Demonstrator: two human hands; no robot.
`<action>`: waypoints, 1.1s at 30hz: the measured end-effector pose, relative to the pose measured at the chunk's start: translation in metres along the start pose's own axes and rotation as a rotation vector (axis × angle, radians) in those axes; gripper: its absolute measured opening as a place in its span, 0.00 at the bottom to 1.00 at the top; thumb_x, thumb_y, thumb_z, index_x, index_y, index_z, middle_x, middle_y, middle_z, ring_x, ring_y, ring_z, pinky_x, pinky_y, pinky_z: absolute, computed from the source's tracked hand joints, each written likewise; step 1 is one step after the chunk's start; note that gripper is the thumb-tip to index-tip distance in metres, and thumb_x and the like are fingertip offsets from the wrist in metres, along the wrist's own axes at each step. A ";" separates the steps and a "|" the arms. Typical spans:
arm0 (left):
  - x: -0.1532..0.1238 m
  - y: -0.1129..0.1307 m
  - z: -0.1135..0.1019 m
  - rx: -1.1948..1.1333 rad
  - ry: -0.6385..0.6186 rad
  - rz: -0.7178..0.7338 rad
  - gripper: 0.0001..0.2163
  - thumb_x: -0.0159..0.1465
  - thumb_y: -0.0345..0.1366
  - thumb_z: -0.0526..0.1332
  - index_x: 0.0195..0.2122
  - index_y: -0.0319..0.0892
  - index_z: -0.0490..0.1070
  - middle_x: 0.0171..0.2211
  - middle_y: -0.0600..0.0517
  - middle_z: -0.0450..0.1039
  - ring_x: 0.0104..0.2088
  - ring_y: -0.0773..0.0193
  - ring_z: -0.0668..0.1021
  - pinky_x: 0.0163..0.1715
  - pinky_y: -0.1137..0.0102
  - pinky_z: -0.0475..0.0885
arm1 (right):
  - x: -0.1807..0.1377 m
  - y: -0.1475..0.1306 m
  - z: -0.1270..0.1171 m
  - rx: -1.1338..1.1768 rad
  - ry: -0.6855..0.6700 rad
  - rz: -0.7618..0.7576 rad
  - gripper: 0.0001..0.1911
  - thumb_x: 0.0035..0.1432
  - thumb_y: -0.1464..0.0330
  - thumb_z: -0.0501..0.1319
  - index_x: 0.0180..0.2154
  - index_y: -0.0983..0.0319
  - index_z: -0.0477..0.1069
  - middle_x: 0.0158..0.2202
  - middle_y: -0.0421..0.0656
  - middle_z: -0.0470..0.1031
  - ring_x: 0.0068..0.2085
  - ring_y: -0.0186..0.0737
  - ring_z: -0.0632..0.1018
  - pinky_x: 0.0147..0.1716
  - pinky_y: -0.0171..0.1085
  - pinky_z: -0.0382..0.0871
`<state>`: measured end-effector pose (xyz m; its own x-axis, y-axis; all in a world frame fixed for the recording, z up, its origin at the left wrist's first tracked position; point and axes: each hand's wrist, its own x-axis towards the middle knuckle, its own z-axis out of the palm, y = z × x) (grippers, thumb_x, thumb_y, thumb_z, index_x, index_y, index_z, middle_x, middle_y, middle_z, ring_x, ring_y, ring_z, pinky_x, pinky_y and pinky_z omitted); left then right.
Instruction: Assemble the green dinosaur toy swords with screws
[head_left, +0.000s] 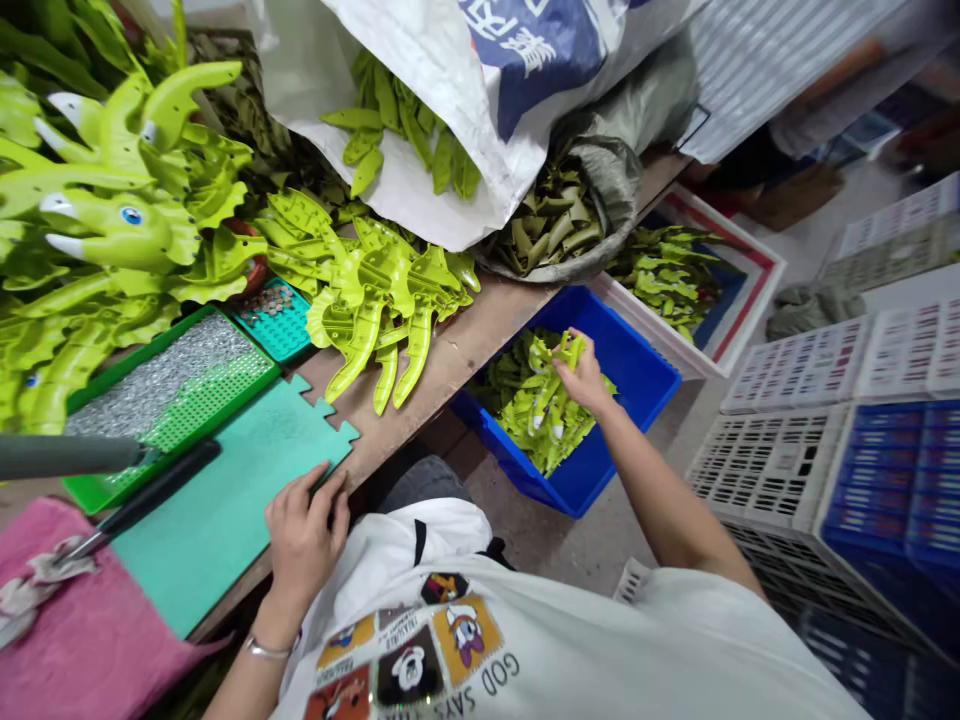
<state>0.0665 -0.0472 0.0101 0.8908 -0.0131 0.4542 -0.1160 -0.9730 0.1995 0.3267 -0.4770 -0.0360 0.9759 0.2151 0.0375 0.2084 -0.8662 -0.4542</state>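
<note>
My right hand (583, 372) is closed on a lime-green plastic dinosaur part (568, 350) above the blue bin (637, 375). Below it, the bin holds a heap of similar lime-green dinosaur parts (544, 440), some with white horn tips, and darker green pieces. My left hand (306, 522) rests on the edge of the teal foam mat (217, 530), fingers loosely bent and a little apart. A small dark patch shows between those fingers; I cannot tell what it is. Beyond the mat, several lime-green half shells (390, 300) lie on the table.
A green tray (180, 400) of small silver screws and a teal tray (277, 320) of small parts stand on the table. Dinosaur pieces (120, 215) pile up at left. A black-handled tool (161, 490) crosses the mat. White sack (442, 190) behind; plastic crates (780, 465) at right.
</note>
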 end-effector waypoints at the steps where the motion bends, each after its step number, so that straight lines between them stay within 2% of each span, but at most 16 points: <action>1: -0.001 0.000 -0.001 -0.021 -0.009 -0.008 0.10 0.65 0.32 0.61 0.47 0.43 0.74 0.47 0.43 0.75 0.45 0.54 0.76 0.45 0.60 0.67 | 0.001 -0.009 -0.013 0.004 0.020 -0.047 0.35 0.62 0.67 0.51 0.67 0.65 0.39 0.51 0.54 0.71 0.47 0.48 0.77 0.50 0.49 0.73; 5: -0.004 0.002 -0.009 -0.171 -0.039 -0.046 0.08 0.68 0.31 0.59 0.47 0.43 0.72 0.47 0.44 0.75 0.47 0.56 0.76 0.47 0.60 0.70 | -0.004 -0.070 -0.064 -0.132 0.149 -0.398 0.33 0.63 0.66 0.53 0.67 0.61 0.48 0.59 0.56 0.65 0.57 0.55 0.71 0.56 0.55 0.69; 9: -0.008 0.006 -0.020 -0.293 0.005 -0.083 0.10 0.68 0.28 0.57 0.49 0.43 0.71 0.46 0.45 0.75 0.47 0.58 0.77 0.47 0.62 0.72 | -0.016 -0.155 -0.104 -0.216 0.258 -0.658 0.37 0.63 0.69 0.51 0.71 0.59 0.42 0.53 0.54 0.68 0.52 0.58 0.72 0.52 0.60 0.70; 12: -0.014 0.008 -0.029 -0.350 0.031 -0.101 0.11 0.68 0.27 0.57 0.50 0.43 0.71 0.46 0.45 0.75 0.48 0.59 0.77 0.47 0.63 0.73 | -0.017 -0.217 -0.112 -0.233 0.253 -0.790 0.40 0.63 0.71 0.52 0.72 0.56 0.37 0.53 0.54 0.67 0.52 0.58 0.70 0.53 0.58 0.70; 14: -0.019 0.008 -0.034 -0.380 0.024 -0.101 0.11 0.68 0.26 0.57 0.50 0.42 0.70 0.46 0.45 0.74 0.48 0.59 0.77 0.47 0.64 0.74 | -0.007 -0.255 -0.103 -0.252 0.240 -0.920 0.41 0.63 0.73 0.50 0.72 0.57 0.33 0.53 0.53 0.67 0.52 0.56 0.69 0.53 0.55 0.70; 17: -0.026 0.005 -0.042 -0.405 0.021 -0.087 0.12 0.68 0.26 0.57 0.51 0.42 0.70 0.46 0.45 0.75 0.47 0.61 0.77 0.47 0.65 0.74 | 0.022 -0.305 -0.070 -0.293 0.205 -1.094 0.39 0.64 0.77 0.45 0.72 0.62 0.30 0.48 0.53 0.69 0.51 0.53 0.68 0.54 0.53 0.70; 20: -0.032 0.002 -0.050 -0.384 0.042 -0.109 0.12 0.68 0.25 0.57 0.50 0.42 0.70 0.44 0.46 0.75 0.45 0.61 0.78 0.46 0.65 0.74 | 0.062 -0.347 -0.029 -0.351 0.128 -1.196 0.35 0.63 0.79 0.41 0.71 0.69 0.40 0.44 0.54 0.70 0.48 0.53 0.69 0.53 0.53 0.69; 23: -0.038 0.000 -0.057 -0.345 0.084 -0.162 0.11 0.68 0.25 0.56 0.49 0.42 0.70 0.43 0.46 0.76 0.44 0.62 0.78 0.45 0.66 0.74 | 0.106 -0.378 0.004 -0.389 0.011 -1.260 0.32 0.62 0.80 0.42 0.67 0.71 0.50 0.45 0.55 0.71 0.48 0.52 0.69 0.52 0.52 0.68; 28: -0.046 -0.004 -0.067 -0.335 0.107 -0.221 0.10 0.69 0.26 0.55 0.49 0.42 0.70 0.41 0.48 0.76 0.41 0.62 0.79 0.42 0.66 0.74 | 0.162 -0.399 0.034 -0.515 -0.085 -1.291 0.27 0.63 0.80 0.43 0.61 0.72 0.62 0.43 0.55 0.75 0.46 0.50 0.71 0.50 0.48 0.68; 31: -0.049 -0.005 -0.072 -0.318 0.086 -0.271 0.10 0.69 0.26 0.55 0.48 0.42 0.70 0.40 0.48 0.77 0.40 0.62 0.79 0.41 0.66 0.74 | 0.178 -0.392 0.042 -0.474 -0.111 -1.307 0.20 0.65 0.75 0.51 0.57 0.69 0.67 0.46 0.56 0.76 0.46 0.48 0.74 0.47 0.45 0.69; 33: -0.051 -0.004 -0.076 -0.309 0.067 -0.298 0.09 0.69 0.27 0.55 0.48 0.41 0.70 0.40 0.48 0.78 0.40 0.62 0.79 0.41 0.66 0.73 | 0.185 -0.381 0.048 -0.367 -0.102 -1.337 0.16 0.64 0.67 0.58 0.51 0.67 0.72 0.46 0.56 0.76 0.44 0.47 0.75 0.43 0.42 0.69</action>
<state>-0.0119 -0.0253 0.0520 0.8758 0.2829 0.3911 0.0066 -0.8172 0.5764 0.4246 -0.0857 0.1012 0.0186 0.9832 0.1815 0.9902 -0.0432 0.1325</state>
